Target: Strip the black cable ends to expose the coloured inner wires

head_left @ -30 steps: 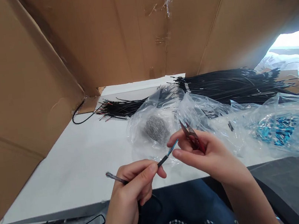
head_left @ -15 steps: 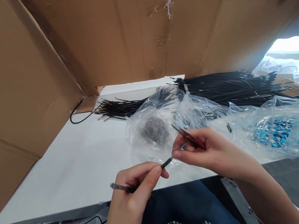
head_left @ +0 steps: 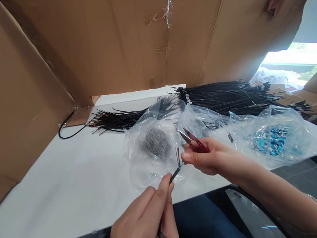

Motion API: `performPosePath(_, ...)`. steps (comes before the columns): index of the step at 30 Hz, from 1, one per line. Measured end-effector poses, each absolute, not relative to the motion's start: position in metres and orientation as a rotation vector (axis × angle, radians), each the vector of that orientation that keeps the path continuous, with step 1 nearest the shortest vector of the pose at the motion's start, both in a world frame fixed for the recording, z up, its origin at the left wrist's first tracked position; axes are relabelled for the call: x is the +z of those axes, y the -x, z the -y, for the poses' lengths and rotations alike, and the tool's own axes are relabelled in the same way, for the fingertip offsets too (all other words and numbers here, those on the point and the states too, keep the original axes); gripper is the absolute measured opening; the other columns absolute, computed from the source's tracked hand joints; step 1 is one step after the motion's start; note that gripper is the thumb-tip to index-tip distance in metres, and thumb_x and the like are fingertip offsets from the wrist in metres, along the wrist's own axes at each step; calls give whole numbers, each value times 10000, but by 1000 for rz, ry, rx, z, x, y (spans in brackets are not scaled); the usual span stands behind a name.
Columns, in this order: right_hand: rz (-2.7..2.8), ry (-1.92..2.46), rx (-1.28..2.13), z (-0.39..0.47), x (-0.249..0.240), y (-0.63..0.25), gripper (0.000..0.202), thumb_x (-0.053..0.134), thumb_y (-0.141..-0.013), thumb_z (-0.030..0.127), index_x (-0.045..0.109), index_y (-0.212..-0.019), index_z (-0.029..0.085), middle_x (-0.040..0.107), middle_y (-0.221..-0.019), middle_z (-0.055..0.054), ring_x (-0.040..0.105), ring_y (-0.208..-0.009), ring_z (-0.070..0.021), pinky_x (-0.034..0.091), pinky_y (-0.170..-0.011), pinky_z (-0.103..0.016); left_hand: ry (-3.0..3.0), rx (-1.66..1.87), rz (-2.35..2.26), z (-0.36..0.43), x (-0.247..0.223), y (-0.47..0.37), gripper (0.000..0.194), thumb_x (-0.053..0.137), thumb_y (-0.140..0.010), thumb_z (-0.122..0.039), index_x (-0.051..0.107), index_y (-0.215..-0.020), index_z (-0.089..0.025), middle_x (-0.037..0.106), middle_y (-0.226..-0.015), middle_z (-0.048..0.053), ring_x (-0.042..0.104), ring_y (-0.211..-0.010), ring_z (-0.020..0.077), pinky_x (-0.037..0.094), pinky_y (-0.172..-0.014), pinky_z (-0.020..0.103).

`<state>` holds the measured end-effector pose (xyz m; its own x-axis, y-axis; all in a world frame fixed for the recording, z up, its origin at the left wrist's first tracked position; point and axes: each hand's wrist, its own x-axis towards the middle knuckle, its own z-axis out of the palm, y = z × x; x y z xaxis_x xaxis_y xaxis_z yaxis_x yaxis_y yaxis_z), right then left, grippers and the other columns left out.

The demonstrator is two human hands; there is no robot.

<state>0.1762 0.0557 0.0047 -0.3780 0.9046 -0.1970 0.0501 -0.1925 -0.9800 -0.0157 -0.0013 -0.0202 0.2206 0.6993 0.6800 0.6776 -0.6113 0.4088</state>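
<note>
A thin black cable point(head_left: 174, 175) is pinched in my left hand point(head_left: 149, 216), with its tail running down through the palm. Fine dark red and black wires point(head_left: 178, 156) stick up from its end, while a blue-white strand goes to the fingertips of my right hand point(head_left: 208, 157). That hand also holds small red-handled snips point(head_left: 193, 141), their blades apart and pointing up and left. Just behind the hands, a clear plastic bag point(head_left: 136, 158) has a ball of fine grey wire point(head_left: 156, 143) in it.
Black cable bundles point(head_left: 226, 97) lie along the back of the white table point(head_left: 81, 182). A clear bag of blue pieces point(head_left: 271, 140) sits at the right. Cardboard walls point(head_left: 99, 44) rise behind and at the left.
The snips' blades have spread apart. The dark red and black wires now stand up separately at the cable end. My left hand has turned, and the view has shifted right.
</note>
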Motion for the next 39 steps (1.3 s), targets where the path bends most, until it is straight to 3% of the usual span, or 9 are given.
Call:
performPosePath(3, 1446, 1246, 1459, -49, 10, -175, 371, 651, -833, 422, 419, -646, 200, 268, -530, 96, 190, -482, -80, 124, -454, -262, -2103, 1257, -1288, -6, -15, 16, 88, 623, -860, -197, 706, -880, -217, 604, -632, -30, 538, -512, 103, 443, -499, 189)
performPosePath(7, 1497, 1253, 1220, -44, 14, -182, 337, 659, -824, 366, 427, -641, 203, 296, -569, 76, 244, -518, -93, 159, -466, -263, -1715, 938, -1254, -12, -5, 24, 340, 522, -912, -414, 675, -659, -248, 465, -465, -51, 466, -443, 106, 383, -415, 190)
performPosePath(14, 1538, 1276, 1246, -40, 17, -187, 330, 575, -883, 457, 524, -693, 192, 288, -580, 68, 244, -510, -100, 191, -470, -266, -1778, 1348, -1471, -3, 1, 32, 93, 685, -810, -353, 778, -802, -362, 782, -776, -62, 734, -726, 153, 553, -632, 141)
performPosePath(18, 1530, 1176, 1337, -32, 20, -168, 250, 641, -846, 376, 560, -701, 189, 416, -628, 44, 362, -583, -110, 287, -526, -250, -1952, 1388, -1468, 3, -2, 23, 115, 710, -795, -291, 772, -877, -343, 792, -832, -64, 744, -728, 157, 563, -605, 131)
performPosePath(23, 1426, 1169, 1316, -33, 20, -160, 205, 713, -788, 364, 619, -732, 191, 449, -613, 50, 349, -561, -102, 261, -499, -240, -2009, 1420, -1412, 7, -2, 15, 178, 687, -800, -168, 739, -916, -292, 789, -898, -47, 736, -747, 150, 540, -588, 139)
performPosePath(30, 1514, 1085, 1321, -33, 26, -164, 77, 706, -802, 249, 640, -813, 211, 449, -631, 68, 305, -527, -81, 227, -473, -238, -1639, 1165, -1428, 4, 1, 20, 141, 684, -803, -292, 782, -878, -362, 785, -857, -55, 710, -816, 162, 518, -698, 169)
performPosePath(32, 1576, 1106, 1293, -32, 30, -166, 56, 682, -815, 230, 636, -794, 207, 404, -600, 73, 293, -519, -81, 219, -465, -239, -1457, 1104, -1406, 3, 4, 22, 113, 676, -805, -341, 789, -802, -334, 741, -714, -36, 648, -692, 143, 477, -612, 181)
performPosePath(35, 1688, 1137, 1270, -32, 36, -168, 68, 654, -827, 219, 633, -765, 199, 352, -571, 75, 291, -524, -87, 212, -467, -242, -1170, 1013, -1259, 1, 7, 23, 270, 642, -823, -437, 758, -684, -236, 406, -458, -49, 326, -461, 87, 269, -424, 207)
performPosePath(39, 1712, 1172, 1251, -35, 37, -166, 89, 643, -811, 197, 611, -729, 192, 333, -556, 78, 282, -526, -90, 219, -474, -240, -891, 794, -940, -7, 4, 28, 331, 666, -802, -472, 730, -688, -168, 202, -453, -95, 120, -438, 60, 107, -405, 219)
